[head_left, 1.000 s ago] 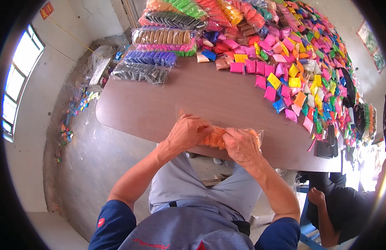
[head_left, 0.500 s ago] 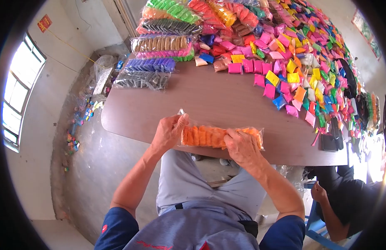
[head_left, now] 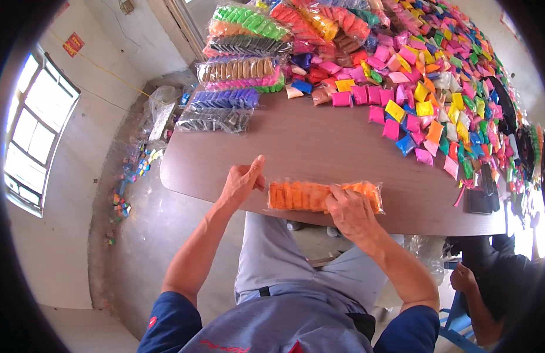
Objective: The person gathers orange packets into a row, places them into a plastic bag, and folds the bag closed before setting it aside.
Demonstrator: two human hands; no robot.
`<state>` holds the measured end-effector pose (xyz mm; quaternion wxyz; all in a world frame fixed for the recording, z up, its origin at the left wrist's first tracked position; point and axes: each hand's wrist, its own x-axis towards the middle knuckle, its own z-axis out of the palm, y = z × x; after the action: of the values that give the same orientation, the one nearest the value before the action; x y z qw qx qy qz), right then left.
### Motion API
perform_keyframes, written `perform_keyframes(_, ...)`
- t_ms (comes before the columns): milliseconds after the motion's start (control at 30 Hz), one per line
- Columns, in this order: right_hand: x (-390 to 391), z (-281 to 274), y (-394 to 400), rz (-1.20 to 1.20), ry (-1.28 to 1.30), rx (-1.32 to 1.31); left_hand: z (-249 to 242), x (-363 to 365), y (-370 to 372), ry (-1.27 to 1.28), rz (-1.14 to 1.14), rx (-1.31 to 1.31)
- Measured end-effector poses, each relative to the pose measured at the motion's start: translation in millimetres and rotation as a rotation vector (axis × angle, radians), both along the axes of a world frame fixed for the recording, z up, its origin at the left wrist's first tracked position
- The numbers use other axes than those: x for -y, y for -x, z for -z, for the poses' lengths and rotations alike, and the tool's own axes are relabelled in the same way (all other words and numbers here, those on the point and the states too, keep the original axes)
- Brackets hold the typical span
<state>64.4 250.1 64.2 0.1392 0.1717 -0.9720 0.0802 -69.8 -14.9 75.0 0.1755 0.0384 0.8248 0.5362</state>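
A clear plastic bag packed with a row of small orange packets (head_left: 296, 196) lies near the front edge of the table. My right hand (head_left: 350, 212) grips it right of its middle, with the fingers over the top. My left hand (head_left: 244, 181) is just beyond the bag's left end and apart from it. Its thumb points up, its fingers are loosely bent, and it holds nothing.
Bags of black packets (head_left: 216, 120), blue packets (head_left: 222, 100) and other colours are stacked at the back left of the brown table (head_left: 272, 141). Loose colourful packets (head_left: 396, 112) heap across the right. A phone (head_left: 480, 201) lies at the right edge, near a seated person's hand (head_left: 462, 277).
My left hand has let go of the bag's left end, where its fingers were pinching the plastic. My right hand stays on the bag. The whole view has shifted slightly.
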Motion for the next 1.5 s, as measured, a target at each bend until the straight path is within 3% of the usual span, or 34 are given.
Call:
perform_keyframes(133,-1.8,3.6,1.0,0.004,-0.007,0.022,12.5,-6.2,1.9,-0.065,-0.032,0.111)
perform_keyframes(567,-3.7,3.7,4.1,0.0,0.062,0.044,6.3,8.0,-35.6,-0.007,0.07,-0.05)
perform_keyframes(733,-2.0,1.8,5.4,0.032,0.113,0.082,32.5,13.0,-45.2,-0.013,0.029,-0.06)
perform_keyframes(1033,-6.5,1.2,5.9,0.034,0.229,0.086,44.5,0.1,-67.6,0.256,0.025,-0.497)
perform_keyframes(1167,-16.1,-1.4,-8.8,0.013,0.302,-0.042,53.0,-3.4,-68.7,0.236,-0.008,-0.521)
perform_keyframes(1400,-40.8,11.1,-23.8,0.307,0.561,-0.229,60.5,-9.2,-67.7,0.271,-0.02,-0.702)
perform_keyframes(1500,-46.5,17.1,-24.6,0.428,0.527,-0.353,65.7,-8.4,-68.3,0.28,-0.028,-0.716)
